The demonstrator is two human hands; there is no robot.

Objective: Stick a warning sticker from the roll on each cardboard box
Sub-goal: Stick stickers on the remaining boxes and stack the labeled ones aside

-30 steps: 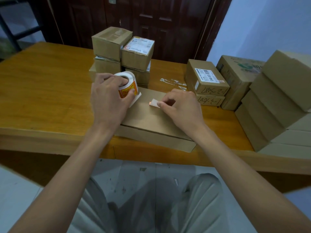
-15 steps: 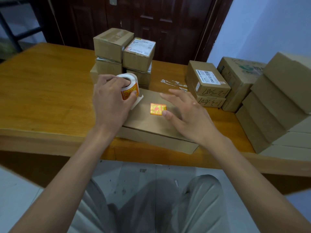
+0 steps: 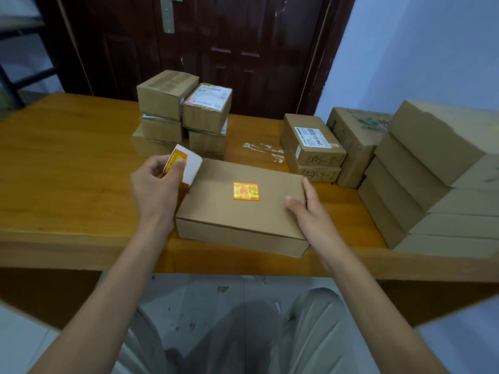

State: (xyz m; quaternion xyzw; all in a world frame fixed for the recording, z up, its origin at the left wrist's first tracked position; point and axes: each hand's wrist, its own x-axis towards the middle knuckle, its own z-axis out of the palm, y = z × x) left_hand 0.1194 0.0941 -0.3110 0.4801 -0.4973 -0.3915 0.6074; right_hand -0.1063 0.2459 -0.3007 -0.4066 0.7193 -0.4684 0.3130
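Note:
A flat cardboard box (image 3: 216, 211) lies in front of me on the wooden table (image 3: 67, 163). An orange and yellow warning sticker (image 3: 246, 191) sits flat in the middle of its lid. My left hand (image 3: 154, 193) holds the sticker roll (image 3: 183, 164) just off the box's far left corner, thumb on the roll's printed face. My right hand (image 3: 305, 209) grips the box's right edge, thumb on the lid and fingers over the side.
A pile of small boxes (image 3: 183, 117) stands behind the roll. Two labelled boxes (image 3: 313, 147) and a bigger carton (image 3: 356, 136) sit at the back right. A tall stack of flat boxes (image 3: 437, 179) fills the right edge. Tape scraps (image 3: 263, 151) lie on the table.
My right hand left the sticker flat on the lid and slid to the box's right edge. My left hand lifted the roll off the box's corner, to the left.

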